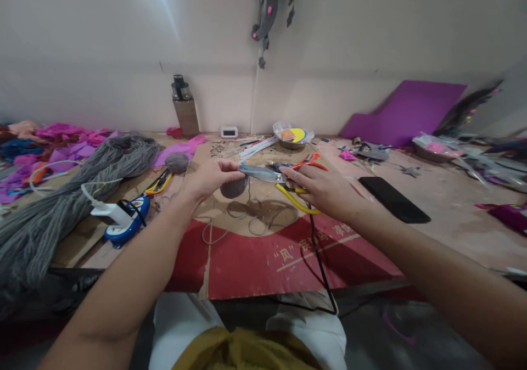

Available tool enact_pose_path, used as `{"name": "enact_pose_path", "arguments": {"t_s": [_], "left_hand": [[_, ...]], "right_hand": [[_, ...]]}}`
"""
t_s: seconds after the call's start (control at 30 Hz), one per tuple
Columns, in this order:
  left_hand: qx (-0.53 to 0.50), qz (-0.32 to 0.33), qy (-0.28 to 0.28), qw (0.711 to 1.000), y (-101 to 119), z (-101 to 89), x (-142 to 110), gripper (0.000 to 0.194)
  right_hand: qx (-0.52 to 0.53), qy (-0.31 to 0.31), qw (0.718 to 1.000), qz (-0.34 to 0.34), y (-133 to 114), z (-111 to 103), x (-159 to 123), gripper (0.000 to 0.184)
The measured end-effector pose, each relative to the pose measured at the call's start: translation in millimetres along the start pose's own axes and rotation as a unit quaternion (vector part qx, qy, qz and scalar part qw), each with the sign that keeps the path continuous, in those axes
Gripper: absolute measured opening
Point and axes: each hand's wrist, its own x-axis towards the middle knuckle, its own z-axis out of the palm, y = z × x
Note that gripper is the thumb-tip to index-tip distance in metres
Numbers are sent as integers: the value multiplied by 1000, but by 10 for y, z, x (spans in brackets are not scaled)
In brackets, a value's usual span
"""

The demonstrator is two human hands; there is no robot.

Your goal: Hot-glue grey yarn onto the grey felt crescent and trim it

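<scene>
My left hand [212, 177] is closed in a pinch at the tip of the scissors' blades, above a dark grey round piece [234, 188]; its fingertips hide what exactly they grip. Grey yarn [259, 224] trails in loops below it on the cardboard. In my right hand [315, 184] is a pair of scissors [263, 173], metal blades pointing left towards the left fingers. The fingers cover much of the handles. Close by that hand are a yellow tool handle [288, 197] and orange handles [310, 161], partly overlapped by it.
A thick grey yarn hank [119, 161], yellow cutter [160, 183] and blue power strip [127, 230] lie left. A black phone [393, 198] lies right. Behind are a small bowl [293, 142] and white sticks [258, 147]. A black cable [319, 254] hangs over the front edge.
</scene>
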Motion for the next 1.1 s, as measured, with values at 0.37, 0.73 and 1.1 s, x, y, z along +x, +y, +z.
{"name": "enact_pose_path", "arguments": {"t_s": [0.37, 0.73, 1.1], "left_hand": [[2, -15, -15, 1000, -45, -22, 28, 17], [0, 20, 52, 998, -132, -71, 94, 23], [-125, -19, 75, 989, -94, 7, 70, 27]], "right_hand": [[26, 18, 999, 17, -17, 101, -26, 48], [150, 72, 981, 98, -35, 161, -360, 49], [144, -48, 946, 285, 405, 9, -1267, 43]]}}
